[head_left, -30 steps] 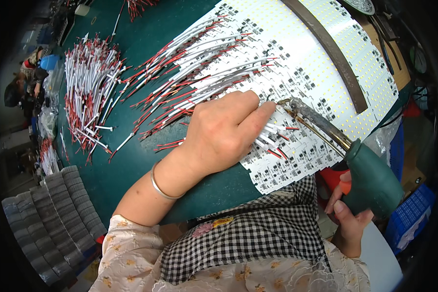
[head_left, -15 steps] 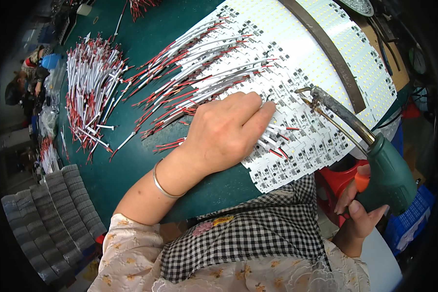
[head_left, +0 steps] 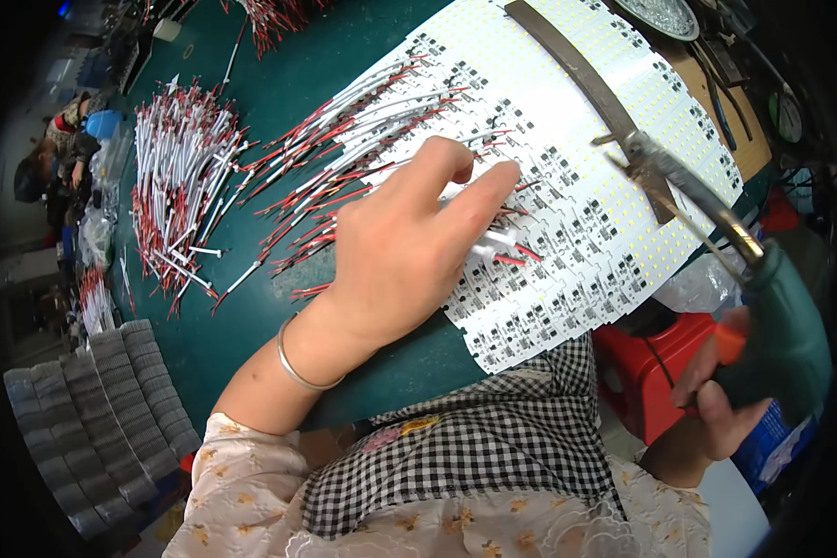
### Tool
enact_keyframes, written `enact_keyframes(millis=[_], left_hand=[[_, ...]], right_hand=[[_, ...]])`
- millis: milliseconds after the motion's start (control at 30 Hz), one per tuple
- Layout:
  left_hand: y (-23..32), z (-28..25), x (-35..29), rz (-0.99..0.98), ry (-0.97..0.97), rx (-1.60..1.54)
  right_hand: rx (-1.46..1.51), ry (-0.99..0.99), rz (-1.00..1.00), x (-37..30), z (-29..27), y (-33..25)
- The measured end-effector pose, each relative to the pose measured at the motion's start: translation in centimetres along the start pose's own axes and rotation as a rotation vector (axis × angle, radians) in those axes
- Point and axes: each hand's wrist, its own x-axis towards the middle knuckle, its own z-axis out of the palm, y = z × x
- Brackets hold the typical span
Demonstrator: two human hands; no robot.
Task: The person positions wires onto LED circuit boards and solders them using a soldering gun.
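Resting palm-down, the left hand (head_left: 405, 246) pins a red-and-white wire (head_left: 502, 249) under its fingertips onto the white LED strip boards (head_left: 577, 195), not really clenched, just pressing. More wired leads (head_left: 344, 177) fan out past the knuckles, and a loose wire pile (head_left: 181, 177) sits further left. Off to the right, the right hand (head_left: 721, 409) grips a green soldering gun (head_left: 772, 325), tip lifted clear of the boards. Everything's on a dark green bench (head_left: 279, 84); grey stacked parts (head_left: 93, 409) sit near the elbow.
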Motion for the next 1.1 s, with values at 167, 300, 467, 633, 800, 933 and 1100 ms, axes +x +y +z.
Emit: enact_keyframes(millis=[167,300,467,633,800,933,1100], left_hand=[[0.8,0.7,-0.8,-0.169,-0.212,0.027],[0.7,0.6,-0.8,-0.179,-0.213,-0.009],[0.2,1.3,-1.1,-0.099,-0.107,0.007],[0.0,1.3,-1.4,-0.071,-0.140,-0.030],[0.1,1.1,-1.4,-0.070,-0.176,-0.035],[0.4,1.2,-1.4,-0.087,-0.183,-0.028],[0.4,1.3,-1.5,-0.098,-0.169,-0.033]], right_hand=[[0.042,0.163,0.084,-0.7,2.2,1.6],[0.035,0.138,0.124,-0.9,1.8,1.8],[0.044,0.157,0.158,-0.7,2.2,1.8],[0.045,0.143,0.171,-0.9,2.3,2.1],[0.044,0.159,0.166,-0.9,2.6,2.5],[0.055,0.122,0.187,-0.7,3.1,2.6],[0.079,0.091,0.215,-0.7,3.2,2.8]])
